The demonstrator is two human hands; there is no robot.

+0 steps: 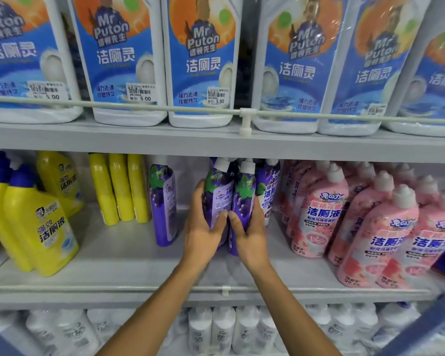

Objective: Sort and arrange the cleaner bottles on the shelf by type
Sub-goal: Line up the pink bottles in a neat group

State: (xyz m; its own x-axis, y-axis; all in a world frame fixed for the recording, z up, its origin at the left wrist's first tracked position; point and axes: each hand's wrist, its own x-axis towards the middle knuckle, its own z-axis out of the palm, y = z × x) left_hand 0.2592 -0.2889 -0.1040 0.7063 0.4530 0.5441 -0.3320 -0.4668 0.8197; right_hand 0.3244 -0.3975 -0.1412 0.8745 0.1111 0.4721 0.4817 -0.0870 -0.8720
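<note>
Top shelf, white bottles (203, 73): blue labels read "Mr Puton" and 洁厕灵. Price stickers (141, 92) on the three left ones: 5.00, barcode digits unreadable. Middle shelf, left: yellow bottles (46, 227), 强效洁厕液. Right: pink bottles (319, 214), 兔の力, 洁厕液, 99.9% near the base. Centre: purple bottles (163, 201), print too small to read.

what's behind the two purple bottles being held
One more purple bottle peeks out behind them on the right, and a dark sliver shows between their necks. Whether more stand further back is hidden by the held bottles, the left hand and right hand.
</note>
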